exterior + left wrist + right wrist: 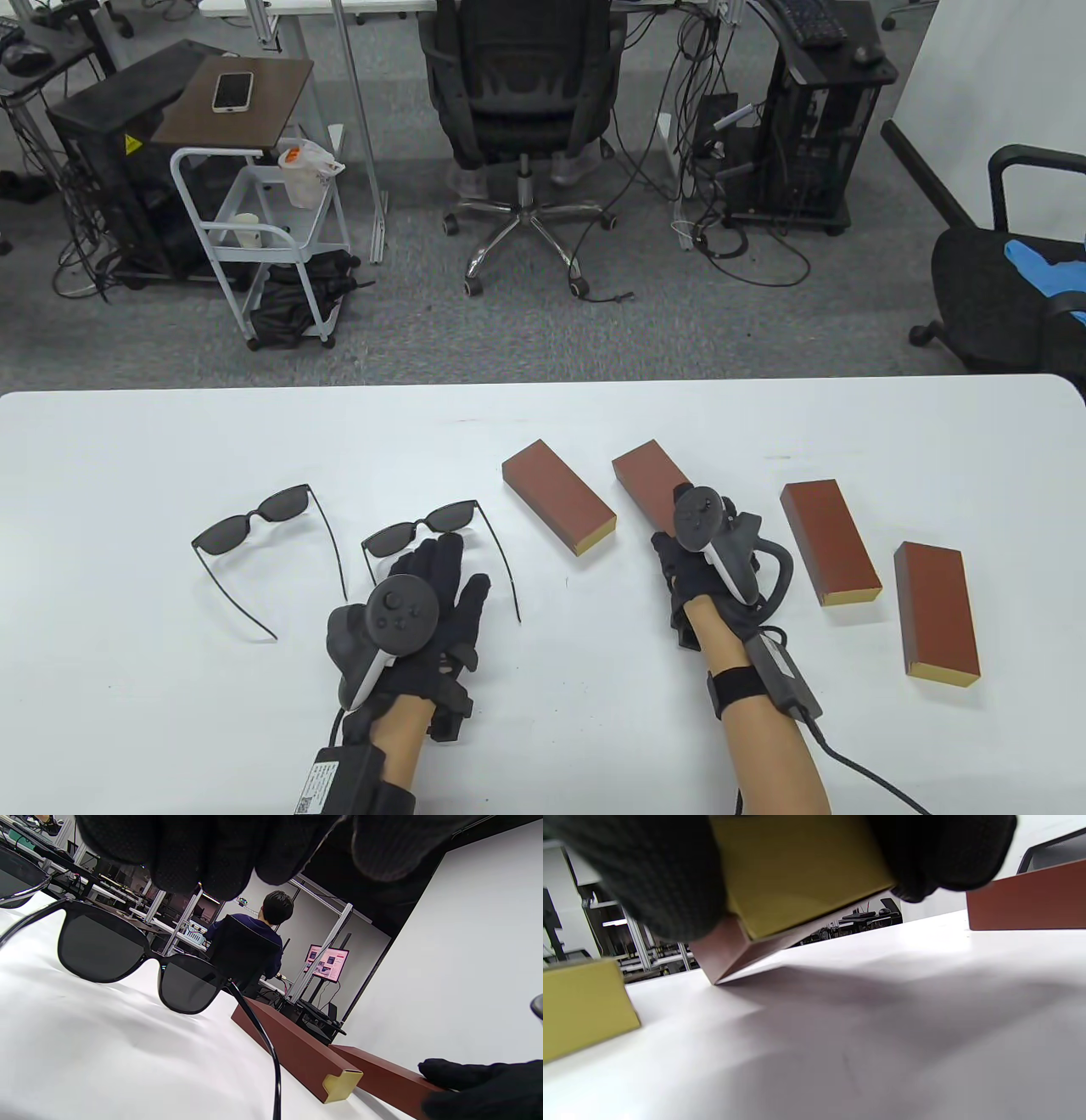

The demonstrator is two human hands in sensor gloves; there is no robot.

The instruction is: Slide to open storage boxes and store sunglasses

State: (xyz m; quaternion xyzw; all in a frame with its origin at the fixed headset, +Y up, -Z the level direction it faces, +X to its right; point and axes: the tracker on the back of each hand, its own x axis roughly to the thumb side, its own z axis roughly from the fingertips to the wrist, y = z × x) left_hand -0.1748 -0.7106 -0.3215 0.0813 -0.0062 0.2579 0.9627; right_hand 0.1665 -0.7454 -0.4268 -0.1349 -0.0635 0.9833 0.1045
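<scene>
Two pairs of dark sunglasses lie open on the white table (pixel 127 475): one at the left (pixel 254 522), one (pixel 450 515) under my left hand (pixel 443 560). That hand hovers flat with spread fingers over this pair, whose lenses (pixel 99 950) show just below the fingertips (pixel 203 857) in the left wrist view. Several brown storage boxes with yellow drawer ends lie to the right. My right hand (pixel 672 543) grips the near end of the second box (pixel 646 475). Its fingers (pixel 649 878) hold the yellow end (pixel 797 870) raised, so the box tilts.
A closed box (pixel 556 497) lies between the hands, also in the left wrist view (pixel 292 1052). Two more closed boxes lie right of my right hand, one nearer (pixel 827 539) and one at the far right (pixel 937 607). Office chairs and a cart stand beyond the table's far edge.
</scene>
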